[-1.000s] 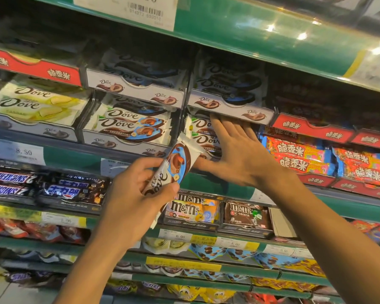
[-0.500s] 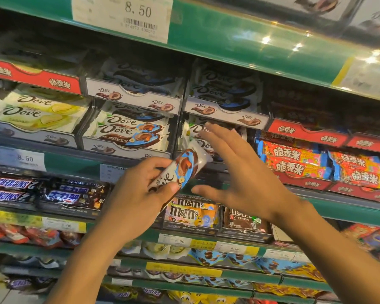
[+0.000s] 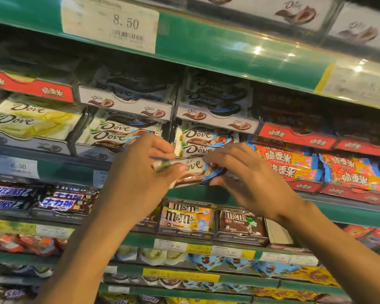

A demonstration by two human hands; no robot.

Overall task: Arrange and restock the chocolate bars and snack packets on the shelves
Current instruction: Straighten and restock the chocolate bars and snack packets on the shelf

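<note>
Head view: the left hand (image 3: 138, 178) and the right hand (image 3: 248, 178) are each pinching 1 end of a white-and-brown foil-wrapped Dove chocolate bar (image 3: 191, 172), holding it level just in front of the grey Dove display tray (image 3: 217, 123). Recommended: keep the bar flat and logo up, then slide it squarely onto the matching white Dove stack (image 3: 204, 141).

Dove bar (image 3: 192, 172) between hands; M&M's packets (image 3: 185, 219) on shelf below
</note>
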